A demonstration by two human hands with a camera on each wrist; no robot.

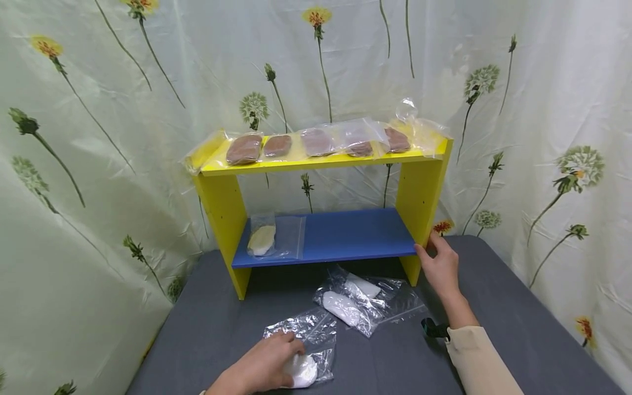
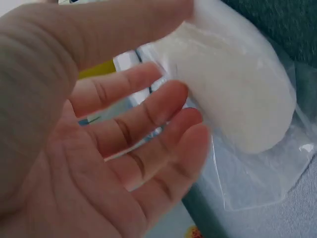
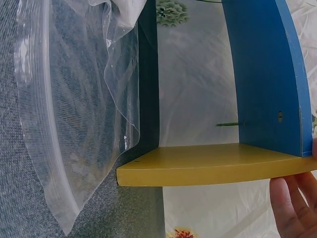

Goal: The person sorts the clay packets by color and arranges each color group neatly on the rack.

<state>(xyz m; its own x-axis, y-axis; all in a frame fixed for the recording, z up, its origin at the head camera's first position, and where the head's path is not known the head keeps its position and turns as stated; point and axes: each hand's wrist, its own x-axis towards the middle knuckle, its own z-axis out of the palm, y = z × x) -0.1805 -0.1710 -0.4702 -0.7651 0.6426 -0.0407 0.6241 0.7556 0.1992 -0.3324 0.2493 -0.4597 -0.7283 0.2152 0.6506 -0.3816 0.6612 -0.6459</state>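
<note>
A flower-printed curtain (image 1: 365, 66) backs a dark tabletop (image 1: 498, 307), where a yellow shelf unit (image 1: 423, 192) with a blue shelf (image 1: 355, 233) stands upright. Five brown pieces (image 1: 317, 142) in clear bags line its top board, while two bagged white pieces (image 1: 342, 308) lie overlapping just in front of its right end. A person's right hand (image 1: 443, 269) grips the unit's right side panel, thumb at the front edge, fingers against the outer face. The left hand (image 1: 264, 365), its fingers parted and slightly bent with a wide gap to the thumb (whether it bears any weight cannot be told), reaches over a zip bag (image 1: 323, 345) on the tabletop. On the blue shelf's left end lies another bag (image 1: 288, 236), a cream piece (image 1: 261, 240) inside; at the left hand's fingers sits a white oval piece (image 1: 303, 373).
</note>
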